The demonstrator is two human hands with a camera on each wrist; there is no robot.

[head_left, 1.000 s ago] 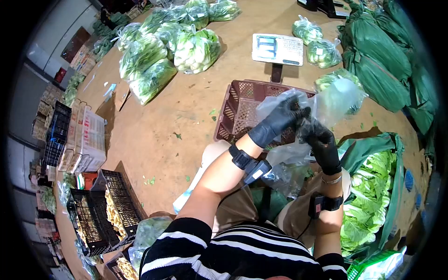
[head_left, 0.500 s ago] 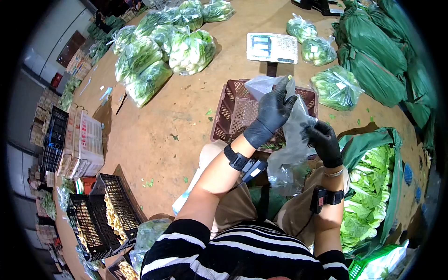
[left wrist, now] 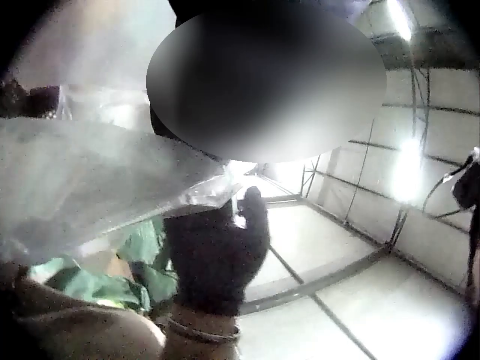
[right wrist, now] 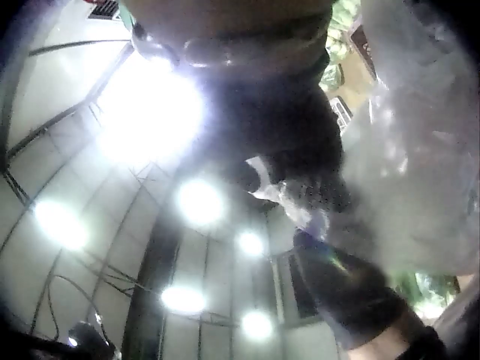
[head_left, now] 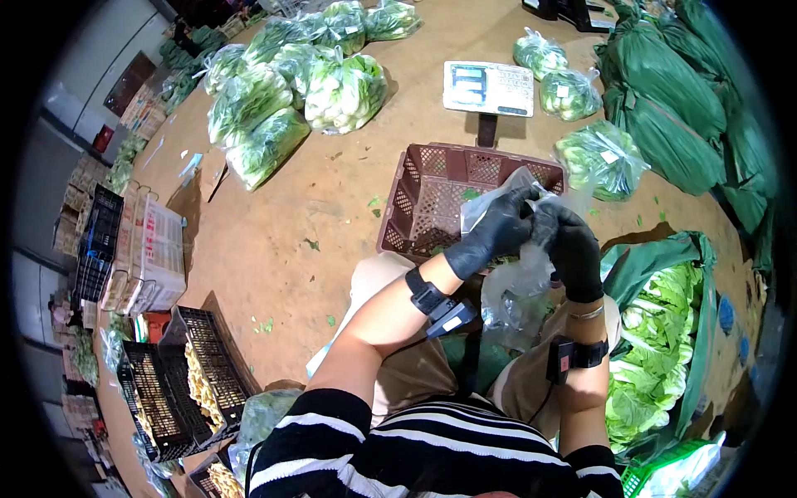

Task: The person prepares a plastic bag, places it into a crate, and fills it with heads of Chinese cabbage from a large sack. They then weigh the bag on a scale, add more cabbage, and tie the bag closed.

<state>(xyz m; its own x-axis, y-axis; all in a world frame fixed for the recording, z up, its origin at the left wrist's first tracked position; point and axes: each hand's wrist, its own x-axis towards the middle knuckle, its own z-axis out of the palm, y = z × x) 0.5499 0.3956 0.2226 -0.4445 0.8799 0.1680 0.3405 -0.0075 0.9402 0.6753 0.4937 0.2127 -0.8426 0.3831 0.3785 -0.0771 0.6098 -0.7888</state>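
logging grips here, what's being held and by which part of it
A clear plastic bag, pinched by the left hand and the right hand at a bunched part of its film; whether that is its mouth cannot be told.

On my left I see black crates [head_left: 219, 358] with small yellow things [head_left: 202, 387] inside. Past them is a white box [head_left: 169, 249] with red marks. Big green sacks [head_left: 677, 108] lie on my right. A bright green basket [head_left: 664, 467] sits low down. A blue scrap [head_left: 192, 164] lies on the brown floor [head_left: 274, 241].
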